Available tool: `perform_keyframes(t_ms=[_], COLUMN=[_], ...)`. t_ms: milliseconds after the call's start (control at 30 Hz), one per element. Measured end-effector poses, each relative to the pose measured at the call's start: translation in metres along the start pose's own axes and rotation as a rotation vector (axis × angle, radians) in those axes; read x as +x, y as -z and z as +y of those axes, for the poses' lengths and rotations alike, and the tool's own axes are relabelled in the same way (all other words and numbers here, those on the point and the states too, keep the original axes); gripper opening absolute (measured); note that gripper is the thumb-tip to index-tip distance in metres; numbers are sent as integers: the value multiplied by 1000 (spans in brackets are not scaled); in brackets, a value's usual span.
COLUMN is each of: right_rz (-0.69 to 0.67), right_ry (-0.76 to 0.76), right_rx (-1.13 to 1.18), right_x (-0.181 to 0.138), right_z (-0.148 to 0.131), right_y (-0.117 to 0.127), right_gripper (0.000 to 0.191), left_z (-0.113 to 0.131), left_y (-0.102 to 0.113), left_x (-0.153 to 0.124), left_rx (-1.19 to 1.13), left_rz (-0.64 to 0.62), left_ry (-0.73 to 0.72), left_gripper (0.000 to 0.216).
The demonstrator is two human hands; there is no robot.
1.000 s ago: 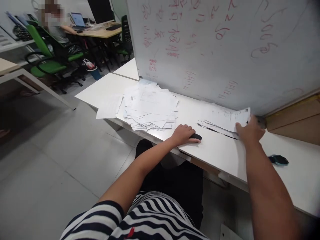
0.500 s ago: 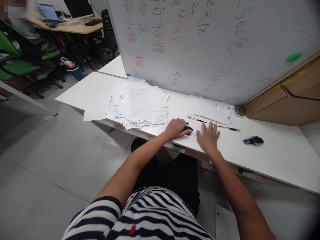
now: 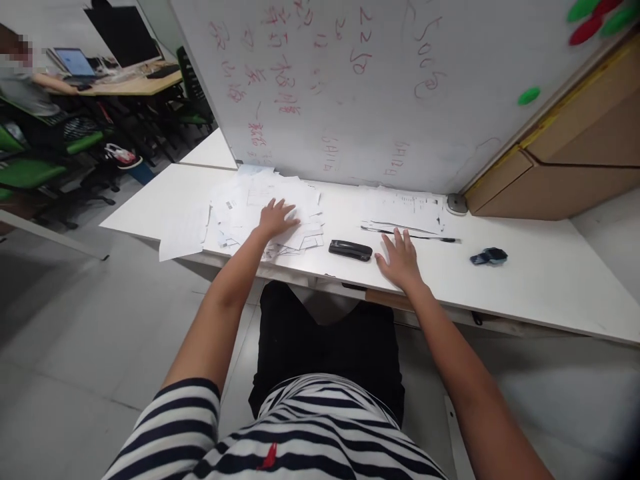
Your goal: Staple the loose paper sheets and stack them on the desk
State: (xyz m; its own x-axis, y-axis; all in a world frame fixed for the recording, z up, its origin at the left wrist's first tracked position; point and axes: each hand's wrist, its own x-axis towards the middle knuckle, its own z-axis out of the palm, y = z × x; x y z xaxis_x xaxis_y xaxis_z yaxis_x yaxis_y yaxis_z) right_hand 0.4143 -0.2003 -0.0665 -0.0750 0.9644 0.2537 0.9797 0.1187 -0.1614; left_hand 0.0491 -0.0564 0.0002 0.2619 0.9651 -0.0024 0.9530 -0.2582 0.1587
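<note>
My left hand (image 3: 278, 219) is over the messy heap of paper sheets (image 3: 240, 203), fingers spread and holding nothing; whether it presses on the top sheet I cannot tell. A black stapler (image 3: 351, 250) lies on the white desk (image 3: 545, 280) between my two hands. My right hand (image 3: 400, 260) rests on the desk just right of the stapler, its fingers apart. Beyond its fingertips lie a thin black strip (image 3: 435, 238) and some printed sheets (image 3: 400, 207).
A whiteboard (image 3: 320, 87) with red writing stands along the desk's back edge. Cardboard boxes (image 3: 540, 187) are at the right, near a small grey object (image 3: 456, 204). A dark blue-black item (image 3: 489, 257) lies right of my hand. Another person (image 3: 30, 93) sits at a far desk.
My left hand has let go of the stapler and moved left over the paper heap, leaving the stapler on the desk. My right hand stays on the desk. The camera view has shifted slightly.
</note>
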Motion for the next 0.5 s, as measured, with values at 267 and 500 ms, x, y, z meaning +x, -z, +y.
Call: perform_keyframes(t_ms=[267, 500], right_rz=[-30, -33], right_ry=[-32, -22], right_rx=[-31, 7], right_x=[0, -2], right_z=[-3, -1], right_y=[1, 0], right_gripper=[58, 59], left_z=[-13, -18], left_y=[-27, -28], left_x=[-3, 2], left_rx=[-50, -94], left_rz=[-14, 9], left_ry=[119, 122], left_gripper=[65, 64])
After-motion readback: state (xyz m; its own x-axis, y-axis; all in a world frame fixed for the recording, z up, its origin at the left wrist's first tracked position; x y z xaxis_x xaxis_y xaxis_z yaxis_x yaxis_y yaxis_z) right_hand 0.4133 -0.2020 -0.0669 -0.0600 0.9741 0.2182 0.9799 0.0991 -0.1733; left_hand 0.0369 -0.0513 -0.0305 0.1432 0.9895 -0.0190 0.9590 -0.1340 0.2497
